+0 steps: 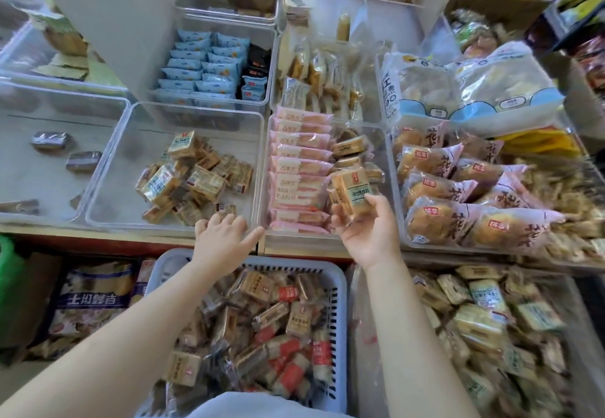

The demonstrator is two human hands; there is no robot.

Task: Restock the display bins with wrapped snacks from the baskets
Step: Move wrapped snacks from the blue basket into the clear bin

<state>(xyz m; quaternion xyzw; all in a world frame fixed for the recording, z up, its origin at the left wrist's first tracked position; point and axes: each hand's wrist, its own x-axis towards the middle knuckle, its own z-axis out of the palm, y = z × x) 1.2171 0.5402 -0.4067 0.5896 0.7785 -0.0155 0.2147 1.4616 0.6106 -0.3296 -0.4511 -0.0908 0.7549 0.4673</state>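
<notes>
Right hand (366,234): fingers (340,221) closed round the lower half of one wrapped snack (350,193), thumb on its label face, the upper half standing clear above the grip. The pack is held upright over the near edge of the bin (389,162) that carries the row of pink packs (298,168) and a few brown packs like it.

Left hand (224,237): fingers (226,219) spread and holding nothing, tips at the front rim of the neighbouring bin (108,168), just beside the loose heap of cracker packs (193,178).

Supply: the blue basket (330,273) lies below both wrists, full of mixed wrapped packs; a second container of packs (491,319) sits to its right.

Risks, as judged:
- Wrong compartment. The held pack resembles both the cracker heap on the left and the brown packs on the right; the label is too small to settle which stock it matches.
- Slip. A slick wrapper gripped by its lower end alone may rotate or drop, likely back into the basket.
- Disturbance. Setting the pack down against the pink row may knock that row over.
</notes>
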